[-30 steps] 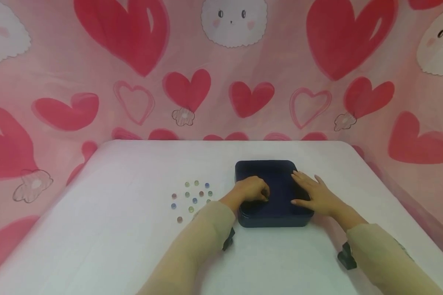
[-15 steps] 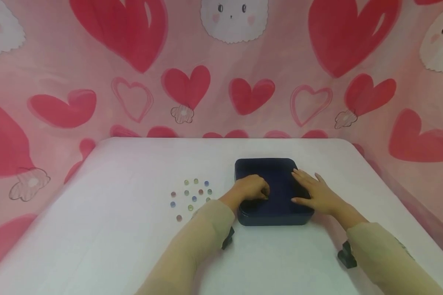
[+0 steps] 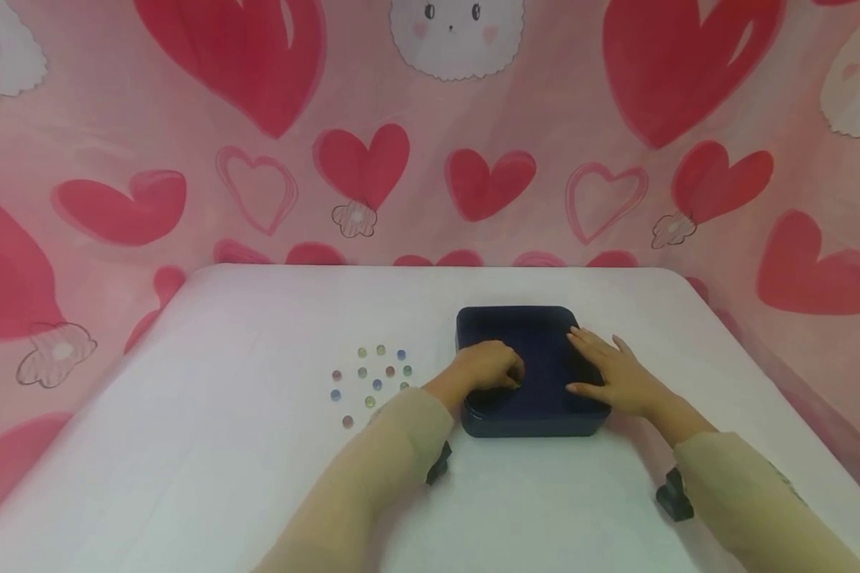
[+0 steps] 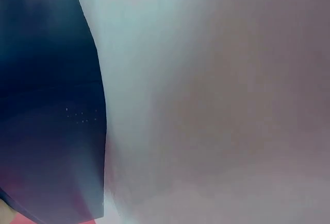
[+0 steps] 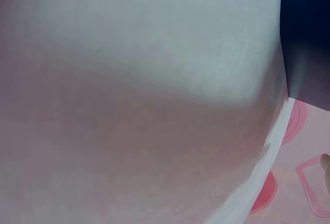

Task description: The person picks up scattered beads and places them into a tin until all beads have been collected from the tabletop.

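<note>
A dark blue rectangular box (image 3: 545, 426) with rounded corners stands on the table in the head view. My left hand (image 3: 486, 366) reaches over its left side, fingers curled down inside; whether they pinch anything is hidden. My right hand (image 3: 609, 374) rests at the box's right side, fingers spread and fairly straight. In the left wrist view the box wall (image 4: 51, 131) fills the left edge. The right wrist view catches the box corner (image 5: 309, 54) at upper right and a fingertip (image 5: 327, 166) at the edge.
Several small glass marbles (image 3: 377, 384) in green, blue and reddish tones lie scattered on the white table (image 3: 186, 446) left of the box. One is partly behind my left sleeve (image 3: 373, 469). A pink heart-patterned cloth (image 3: 430, 191) hangs behind the table.
Both hands and the box stay in nearly the same place. The head view has tilted slightly downward, and my left forearm has shifted a little left.
</note>
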`<state>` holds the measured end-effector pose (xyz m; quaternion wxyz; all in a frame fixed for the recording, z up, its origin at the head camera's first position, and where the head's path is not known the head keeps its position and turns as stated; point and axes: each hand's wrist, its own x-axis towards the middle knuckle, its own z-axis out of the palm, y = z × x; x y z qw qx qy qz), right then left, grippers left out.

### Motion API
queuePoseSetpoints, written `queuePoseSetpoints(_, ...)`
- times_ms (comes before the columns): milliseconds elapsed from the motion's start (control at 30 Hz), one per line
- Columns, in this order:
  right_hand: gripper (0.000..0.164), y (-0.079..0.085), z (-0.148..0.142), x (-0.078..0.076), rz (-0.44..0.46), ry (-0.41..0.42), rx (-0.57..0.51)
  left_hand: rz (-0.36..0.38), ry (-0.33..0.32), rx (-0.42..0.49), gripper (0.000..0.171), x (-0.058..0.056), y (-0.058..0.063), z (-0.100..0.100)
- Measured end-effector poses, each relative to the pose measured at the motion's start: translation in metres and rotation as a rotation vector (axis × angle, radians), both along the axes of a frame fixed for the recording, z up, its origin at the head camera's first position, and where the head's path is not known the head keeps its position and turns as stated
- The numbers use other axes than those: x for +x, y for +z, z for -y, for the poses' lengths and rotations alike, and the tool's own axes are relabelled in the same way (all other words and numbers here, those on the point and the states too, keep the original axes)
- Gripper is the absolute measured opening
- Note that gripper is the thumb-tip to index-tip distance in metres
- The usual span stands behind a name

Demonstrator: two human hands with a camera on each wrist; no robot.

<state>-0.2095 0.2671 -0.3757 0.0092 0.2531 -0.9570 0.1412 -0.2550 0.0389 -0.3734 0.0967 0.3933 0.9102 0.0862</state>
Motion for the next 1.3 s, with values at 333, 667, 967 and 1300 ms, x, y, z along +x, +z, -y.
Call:
queuePoseSetpoints(333,0.078,0.000,0.003,0.002,-0.031,0.028,0.004,-0.049,-0.083,0.131,0.026,0.007,0.004,0.009)
queuePoseSetpoints(667,0.079,0.000,0.003,-0.001,-0.034,0.020,0.012,-0.041,-0.125,0.383,0.024,0.019,0.020,0.032)
queuePoseSetpoints(967,0.078,0.001,0.000,0.001,-0.052,0.025,-0.005,0.095,-0.116,0.473,0.023,0.042,0.030,0.056)
queuePoseSetpoints(1300,0.078,0.000,-0.004,0.004,-0.048,0.026,-0.014,0.156,-0.093,0.537,0.024,0.054,0.035,0.077)
